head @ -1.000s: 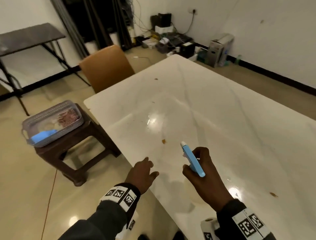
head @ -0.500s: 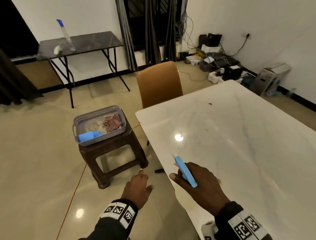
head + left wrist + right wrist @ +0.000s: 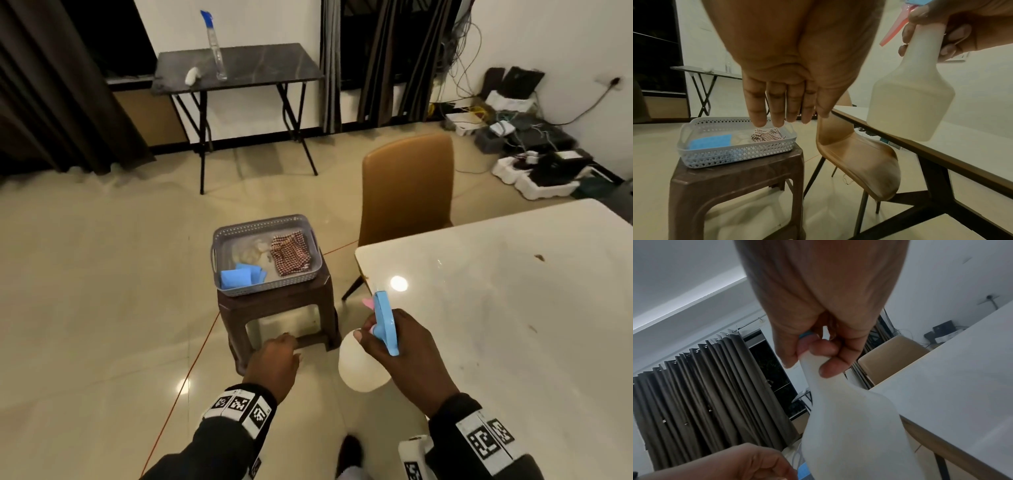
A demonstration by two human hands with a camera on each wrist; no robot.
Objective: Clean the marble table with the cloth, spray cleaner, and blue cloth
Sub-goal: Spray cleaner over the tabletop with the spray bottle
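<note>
The right hand (image 3: 407, 356) grips a white spray cleaner (image 3: 363, 366), blue-headed, pink trigger, seemingly cloudy inside; the left hand (image 3: 274, 363) hangs relaxed, fingers straight.

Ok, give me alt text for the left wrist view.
The left hand reaches, fingers straight, toward a grey basket holding a blue cloth and a checked cloth on a brown stool. At right, the right hand grips a spray bottle.

A tan chair (image 3: 407, 185) stands near a brown stool (image 3: 277, 305).
</note>
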